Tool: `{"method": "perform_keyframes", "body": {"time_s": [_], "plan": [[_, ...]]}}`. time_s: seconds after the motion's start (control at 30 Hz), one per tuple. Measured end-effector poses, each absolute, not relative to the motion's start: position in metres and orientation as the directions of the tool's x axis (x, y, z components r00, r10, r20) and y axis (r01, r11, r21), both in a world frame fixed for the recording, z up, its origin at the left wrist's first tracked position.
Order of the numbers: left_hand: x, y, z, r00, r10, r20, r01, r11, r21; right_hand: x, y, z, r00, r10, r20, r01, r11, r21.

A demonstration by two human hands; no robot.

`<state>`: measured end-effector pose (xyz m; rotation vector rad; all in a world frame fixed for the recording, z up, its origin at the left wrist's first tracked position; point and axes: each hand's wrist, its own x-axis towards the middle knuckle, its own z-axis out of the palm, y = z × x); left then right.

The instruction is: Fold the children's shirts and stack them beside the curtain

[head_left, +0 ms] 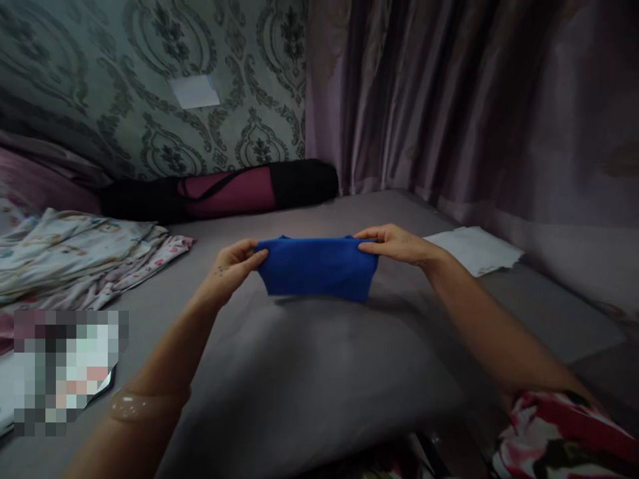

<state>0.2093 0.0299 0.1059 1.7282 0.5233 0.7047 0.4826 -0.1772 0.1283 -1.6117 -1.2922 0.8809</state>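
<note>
A blue piece of folded cloth (pixel 318 267) hangs stretched between my two hands, just above the grey bed sheet. Its exact kind of garment does not show. Thumb and fingers of my left hand (pixel 235 266) pinch its upper left corner. At the upper right corner, my right hand (pixel 392 244) grips it the same way. The top edge is pulled nearly straight, and the lower edge hangs free. A clear bangle (pixel 148 404) circles my left forearm.
On the grey bed sheet (pixel 299 372), printed cloths (pixel 80 249) lie heaped at left. A long black and maroon bag (pixel 227 191) rests along the patterned wall. White folded cloth (pixel 476 251) lies at right, near the curtain (pixel 379 93). A blurred-out patch covers something at lower left.
</note>
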Motion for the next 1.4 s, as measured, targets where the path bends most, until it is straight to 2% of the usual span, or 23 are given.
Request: {"method": "perform_keyframes", "body": {"time_s": [0.13,0.2,0.27,0.33,0.4,0.43,0.5,0.57,0.63,0.7,0.8,0.9,0.97,1.1,1.27,1.4], "plan": [[0.217,0.024,0.11,0.627,0.604,0.492,-0.097,-0.566,0.819,0.489,-0.191,0.134,0.296,0.922,0.251,0.574,0.038,-0.818],[0.214,0.019,0.105,0.687,0.492,0.536,-0.073,-0.686,0.724,0.487,-0.204,0.128,0.259,0.908,0.33,0.693,0.064,-0.718],[0.207,0.013,0.094,0.829,0.339,0.444,-0.044,-0.752,0.657,0.481,-0.22,0.114,0.166,0.935,0.313,0.772,0.074,-0.631],[0.197,0.006,0.08,0.95,0.156,0.27,-0.052,-0.774,0.631,0.473,-0.236,0.095,0.048,0.976,0.212,0.811,0.086,-0.579],[0.188,-0.001,0.067,0.99,0.0,0.138,-0.089,-0.767,0.636,0.466,-0.25,0.079,-0.044,0.995,0.092,0.815,0.089,-0.573],[0.184,-0.003,0.062,0.995,-0.032,0.099,-0.089,-0.757,0.648,0.463,-0.255,0.075,-0.069,0.997,0.043,0.806,0.081,-0.586],[0.182,-0.004,0.057,0.997,0.037,0.063,-0.015,-0.736,0.677,0.461,-0.258,0.072,-0.048,0.999,-0.02,0.775,0.025,-0.632],[0.186,-0.003,0.055,0.958,0.281,0.051,0.168,-0.698,0.696,0.464,-0.254,0.075,0.095,0.994,-0.046,0.725,-0.101,-0.681],[0.192,0.0,0.054,0.841,0.542,0.008,0.372,-0.588,0.718,0.471,-0.245,0.077,0.302,0.952,-0.056,0.664,-0.252,-0.704],[0.198,0.0,0.053,0.731,0.674,-0.105,0.508,-0.435,0.744,0.479,-0.235,0.074,0.47,0.881,-0.055,0.636,-0.381,-0.671],[0.207,-0.003,0.05,0.696,0.659,-0.284,0.587,-0.294,0.754,0.486,-0.223,0.06,0.572,0.811,-0.12,0.65,-0.538,-0.536],[0.215,-0.008,0.046,0.665,0.666,-0.338,0.622,-0.245,0.743,0.485,-0.214,0.046,0.637,0.743,-0.205,0.632,-0.656,-0.413],[0.22,-0.01,0.044,0.638,0.684,-0.353,0.655,-0.241,0.716,0.483,-0.209,0.04,0.655,0.725,-0.214,0.626,-0.679,-0.383],[0.229,-0.012,0.042,0.648,0.699,-0.302,0.681,-0.353,0.642,0.481,-0.201,0.034,0.614,0.766,-0.19,0.662,-0.631,-0.405],[0.233,-0.016,0.041,0.694,0.698,-0.174,0.604,-0.435,0.668,0.479,-0.199,0.038,0.583,0.799,-0.147,0.667,-0.574,-0.474],[0.233,-0.019,0.039,0.644,0.741,-0.191,0.59,-0.321,0.741,0.475,-0.197,0.043,0.612,0.761,-0.216,0.506,-0.586,-0.633]]}}
